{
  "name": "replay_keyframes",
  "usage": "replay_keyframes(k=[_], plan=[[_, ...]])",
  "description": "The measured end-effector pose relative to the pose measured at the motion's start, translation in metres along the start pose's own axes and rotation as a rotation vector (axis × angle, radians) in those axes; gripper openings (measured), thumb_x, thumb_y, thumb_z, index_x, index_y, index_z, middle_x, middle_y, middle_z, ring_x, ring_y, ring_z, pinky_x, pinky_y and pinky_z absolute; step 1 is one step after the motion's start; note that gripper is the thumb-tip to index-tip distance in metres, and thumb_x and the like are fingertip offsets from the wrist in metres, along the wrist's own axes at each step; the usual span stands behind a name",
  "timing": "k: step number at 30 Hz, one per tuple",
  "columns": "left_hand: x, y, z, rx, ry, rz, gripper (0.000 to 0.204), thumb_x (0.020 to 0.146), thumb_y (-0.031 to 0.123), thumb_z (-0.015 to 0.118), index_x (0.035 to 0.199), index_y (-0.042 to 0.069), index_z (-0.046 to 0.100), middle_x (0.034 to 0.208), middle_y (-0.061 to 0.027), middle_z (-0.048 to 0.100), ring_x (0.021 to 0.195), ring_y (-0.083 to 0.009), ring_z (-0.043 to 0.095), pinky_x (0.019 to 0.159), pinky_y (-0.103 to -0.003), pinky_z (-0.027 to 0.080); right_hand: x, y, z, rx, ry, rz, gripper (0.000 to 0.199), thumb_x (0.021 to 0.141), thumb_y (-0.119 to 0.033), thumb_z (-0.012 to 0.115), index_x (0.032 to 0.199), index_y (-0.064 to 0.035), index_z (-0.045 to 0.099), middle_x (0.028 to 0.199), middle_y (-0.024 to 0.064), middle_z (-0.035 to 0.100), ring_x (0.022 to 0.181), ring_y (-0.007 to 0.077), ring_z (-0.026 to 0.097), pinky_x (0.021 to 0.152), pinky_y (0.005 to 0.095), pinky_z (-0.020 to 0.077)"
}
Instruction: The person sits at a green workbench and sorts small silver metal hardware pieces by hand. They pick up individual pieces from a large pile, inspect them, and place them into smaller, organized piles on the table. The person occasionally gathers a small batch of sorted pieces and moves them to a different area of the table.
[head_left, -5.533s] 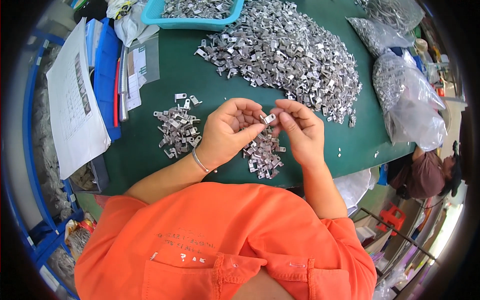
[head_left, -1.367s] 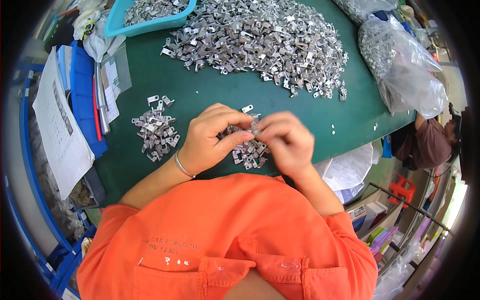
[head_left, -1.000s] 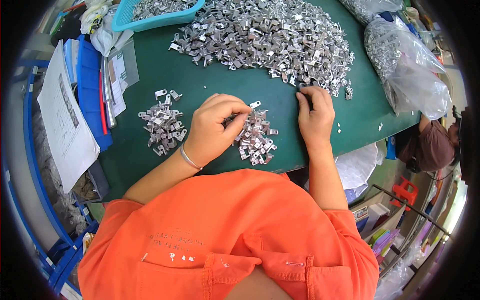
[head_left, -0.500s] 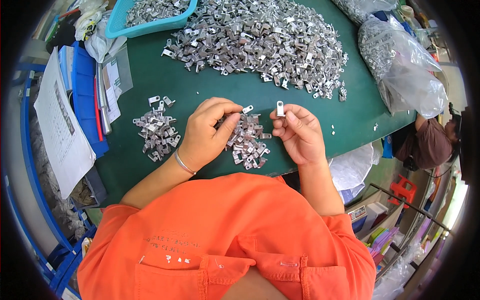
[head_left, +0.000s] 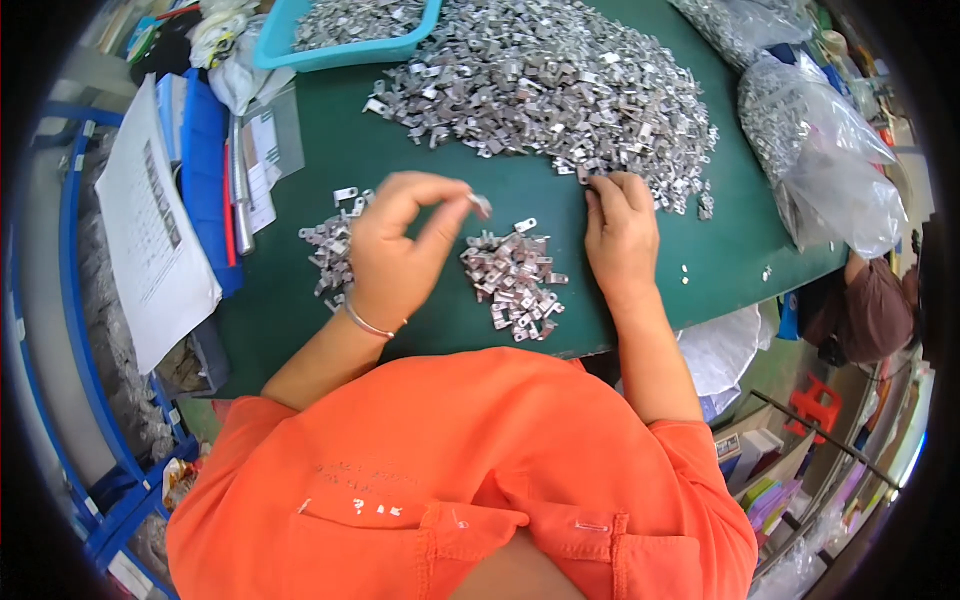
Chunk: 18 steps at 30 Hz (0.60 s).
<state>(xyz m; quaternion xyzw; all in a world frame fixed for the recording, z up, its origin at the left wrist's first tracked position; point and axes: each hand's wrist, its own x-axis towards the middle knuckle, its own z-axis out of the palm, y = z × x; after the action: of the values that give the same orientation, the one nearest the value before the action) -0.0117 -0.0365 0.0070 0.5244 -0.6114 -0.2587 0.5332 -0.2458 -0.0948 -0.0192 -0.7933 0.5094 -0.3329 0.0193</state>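
— While the small metal clip point(head_left: 482, 204) sits pinched between thumb and finger of the left hand point(head_left: 398, 250), where's it held?
— Above the green table point(head_left: 330, 160), near its front edge.
— Right hand point(head_left: 620, 232)?
— Fingertips pressed into the big clip heap point(head_left: 550, 85).

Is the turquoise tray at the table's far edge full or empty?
Full: the turquoise tray holds a heap of small metal parts nearly to its rim.

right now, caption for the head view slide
Left hand pinches a small metal clip; right hand reaches the big clip heap.
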Motion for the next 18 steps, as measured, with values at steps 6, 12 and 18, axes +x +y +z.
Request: replay_keyframes(k=[6,12,18], plan=[[0.002,-0.01,-0.091,0.505,0.063,-0.057,0.009,0.08,-0.004,0.067,0.088,-0.002,0.067,0.089,-0.0085,0.068,0.084,-0.0171,0.064,0.077,-0.027,0.049,-0.009,-0.001,-0.003,0.087,0.004,0.04,0.016,0.078,0.001,0.067,0.094,-0.0007,0.065,0.093,0.0108,0.062,0.085,0.0312,0.059,0.075,0.0381,0.0496],[-0.013,-0.021,-0.105,0.541,-0.085,-0.269,0.008,0.083,-0.002,0.063,0.09,-0.002,0.067,0.086,-0.0104,0.066,0.082,-0.0215,0.065,0.075,-0.029,0.049,-0.008,0.006,0.001,0.169,0.019,0.064,0.016,0.082,0.002,0.064,0.098,0.0002,0.065,0.091,0.0105,0.063,0.081,0.0294,0.061,0.07,0.0352,0.0507],[-0.009,-0.027,-0.096,0.546,-0.006,-0.166,0.008,0.083,-0.001,0.062,0.09,-0.001,0.067,0.088,-0.0115,0.066,0.08,-0.0232,0.065,0.073,-0.03,0.05,-0.02,0.0,-0.022,1.569,-0.278,0.884,0.014,0.092,-0.002,0.06,0.103,0.0038,0.064,0.09,0.0094,0.067,0.077,0.0156,0.064,0.067,0.0257,0.0532]])
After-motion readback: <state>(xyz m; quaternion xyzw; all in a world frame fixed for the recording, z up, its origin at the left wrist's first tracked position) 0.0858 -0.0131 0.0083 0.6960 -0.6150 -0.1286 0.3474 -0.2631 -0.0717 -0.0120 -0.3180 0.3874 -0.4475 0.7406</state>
